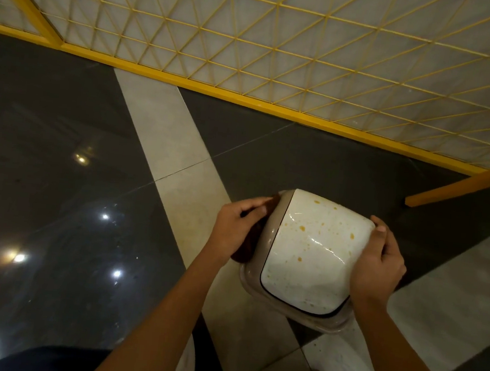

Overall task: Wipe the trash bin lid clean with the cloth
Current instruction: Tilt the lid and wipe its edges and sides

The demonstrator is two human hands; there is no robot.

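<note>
Left grip [234, 229] pins cloth [245, 251] against lid [309, 252]; right grip [379, 260] clasps opposite edge.

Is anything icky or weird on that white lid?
Yes. The lid is splattered with orange-yellow spots, mostly on its far half, with fainter specks near the front edge. The left hand holds the brown cloth against the lid's left side, off the spots; the right hand grips the right edge.

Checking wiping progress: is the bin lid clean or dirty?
Dirty: orange spots dot the bin lid; left hand holds cloth at its edge.
</note>
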